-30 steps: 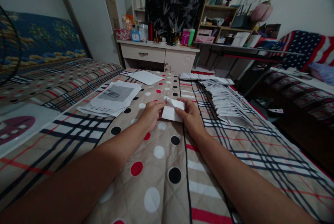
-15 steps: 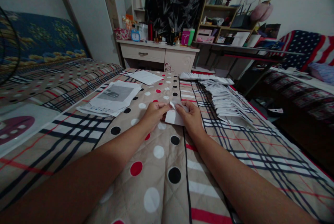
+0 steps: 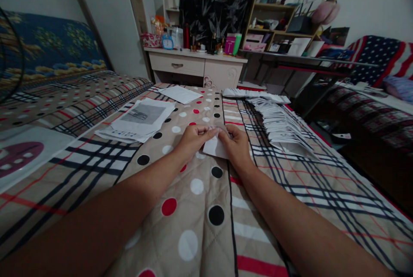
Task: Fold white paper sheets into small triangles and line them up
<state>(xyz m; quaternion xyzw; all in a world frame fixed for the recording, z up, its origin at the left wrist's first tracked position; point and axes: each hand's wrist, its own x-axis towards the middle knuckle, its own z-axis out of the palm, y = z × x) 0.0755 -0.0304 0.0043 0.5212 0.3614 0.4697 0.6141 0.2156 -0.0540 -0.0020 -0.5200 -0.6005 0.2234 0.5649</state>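
With our left hand [image 3: 191, 141] we are gripping the upper left of a small folded white paper [image 3: 214, 147], and with our right hand [image 3: 238, 143] we are gripping its right side; both thumbs are pressing near its far edge, other fingertips partly hiding. We are holding it at twelve o'clock from us, over the patterned bedspread [image 3: 196, 208], whether touching we cannot tell. From the paper, printed sheets [image 3: 142, 115] are lying toward ten o'clock, plain sheets [image 3: 180, 94] toward eleven, and overlapping folded papers [image 3: 284, 126] toward two.
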